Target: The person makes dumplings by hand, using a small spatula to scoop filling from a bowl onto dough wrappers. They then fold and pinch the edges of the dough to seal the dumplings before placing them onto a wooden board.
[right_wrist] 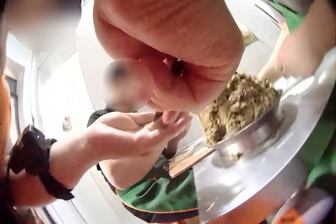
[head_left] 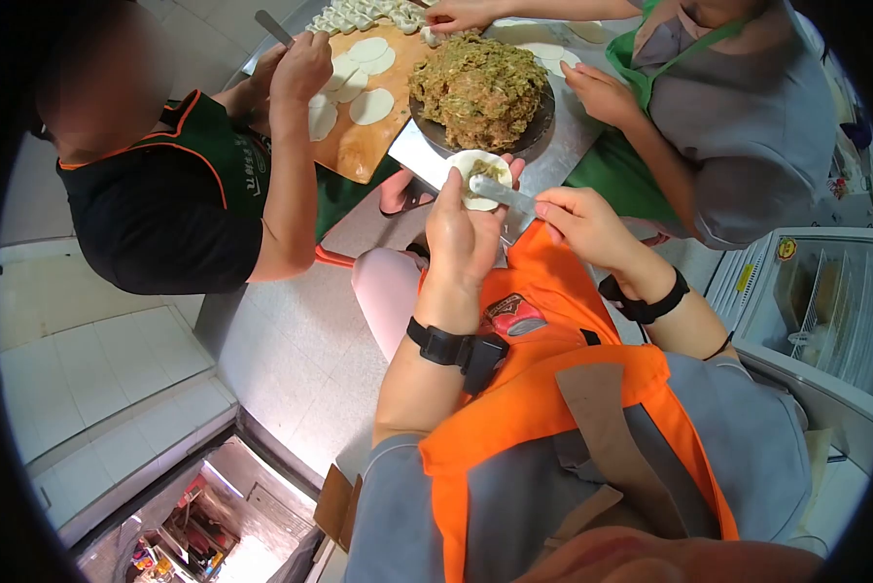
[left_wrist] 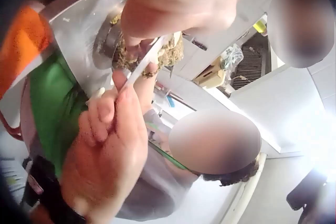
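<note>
In the head view a round white dough wrapper (head_left: 478,199) with a dab of greenish filling (head_left: 485,169) lies in my left hand (head_left: 461,231), palm up, fingers beneath it and thumb at its near edge. My right hand (head_left: 587,223) grips a flat metal spatula (head_left: 506,194), its blade over the filling. The left wrist view shows the right hand (left_wrist: 107,140) pinching the spatula (left_wrist: 140,70), with the left hand (left_wrist: 181,3) large above. In the right wrist view the right hand (right_wrist: 173,40) hides the spatula and most of the wrapper; beyond is the left hand (right_wrist: 123,137).
A metal bowl (right_wrist: 252,134) heaped with filling (head_left: 480,87) stands on the steel table (head_left: 414,148). Left of it is a wooden board (head_left: 349,154) with wrappers (head_left: 370,107) and rows of dumplings (head_left: 364,14). People in green aprons work on both sides, hands near the table.
</note>
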Demonstrator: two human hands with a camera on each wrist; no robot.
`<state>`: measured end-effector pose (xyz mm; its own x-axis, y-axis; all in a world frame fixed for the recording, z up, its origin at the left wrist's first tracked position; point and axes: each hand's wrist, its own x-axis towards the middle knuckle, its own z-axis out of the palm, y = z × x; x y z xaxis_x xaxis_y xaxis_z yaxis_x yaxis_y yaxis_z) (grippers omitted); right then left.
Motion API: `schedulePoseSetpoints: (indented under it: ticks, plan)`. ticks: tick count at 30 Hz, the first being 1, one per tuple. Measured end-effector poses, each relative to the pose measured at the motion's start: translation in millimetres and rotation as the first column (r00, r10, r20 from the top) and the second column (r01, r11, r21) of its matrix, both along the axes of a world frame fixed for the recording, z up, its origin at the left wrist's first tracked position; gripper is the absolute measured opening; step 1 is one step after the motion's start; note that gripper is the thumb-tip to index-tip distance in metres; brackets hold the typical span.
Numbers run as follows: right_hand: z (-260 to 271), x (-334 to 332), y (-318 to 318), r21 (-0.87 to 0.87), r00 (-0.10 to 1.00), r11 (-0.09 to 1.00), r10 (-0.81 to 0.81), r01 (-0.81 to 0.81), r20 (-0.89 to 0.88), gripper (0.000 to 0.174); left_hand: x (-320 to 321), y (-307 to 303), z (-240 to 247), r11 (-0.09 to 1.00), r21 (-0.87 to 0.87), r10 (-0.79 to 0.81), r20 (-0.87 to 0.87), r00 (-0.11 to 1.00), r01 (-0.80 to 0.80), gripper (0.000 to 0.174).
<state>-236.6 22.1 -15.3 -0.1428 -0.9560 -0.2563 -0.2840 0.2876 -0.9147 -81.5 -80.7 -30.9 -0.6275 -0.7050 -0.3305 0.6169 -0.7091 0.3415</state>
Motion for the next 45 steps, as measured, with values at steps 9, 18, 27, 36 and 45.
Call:
schedulePoseSetpoints:
  ticks: [9, 18, 27, 36, 45]
  plan:
    - [8.7, 0.3, -8.2, -0.561, 0.876, 0.802, -0.104, -0.206, -0.47, 0.01, 0.8, 22.3, 7.5, 0.979, -0.187, -0.031, 0.258, 0.966, 0.081, 0.034]
    - [23.2, 2.5, -8.2, -0.468, 0.991, 0.883, -0.088, 0.031, -0.1, 0.009, 8.2, 40.6, 19.3, 0.653, -0.633, 0.031, 0.573, 0.819, 0.417, 0.037]
    - [35.7, 21.0, 3.1, -0.327, 0.868, 0.904, -0.087, 0.275, 0.489, 0.007, 12.7, 63.2, 48.8, 0.699, -0.695, 0.241, 0.452, 0.859, 0.17, 0.035]
    - [64.2, 33.1, 12.9, -0.423, 0.93, 0.87, -0.101, 0.255, 0.352, 0.006, 16.2, 65.1, 61.6, 0.631, -0.768, 0.253, 0.333, 0.908, 0.106, 0.027]
    - [74.4, 29.2, 19.8, -0.681, 0.925, 0.726, -0.191, -0.092, -0.328, 0.007, 17.8, 61.3, 58.2, 0.261, -0.947, 0.468, 0.293, 0.834, 0.187, 0.028]
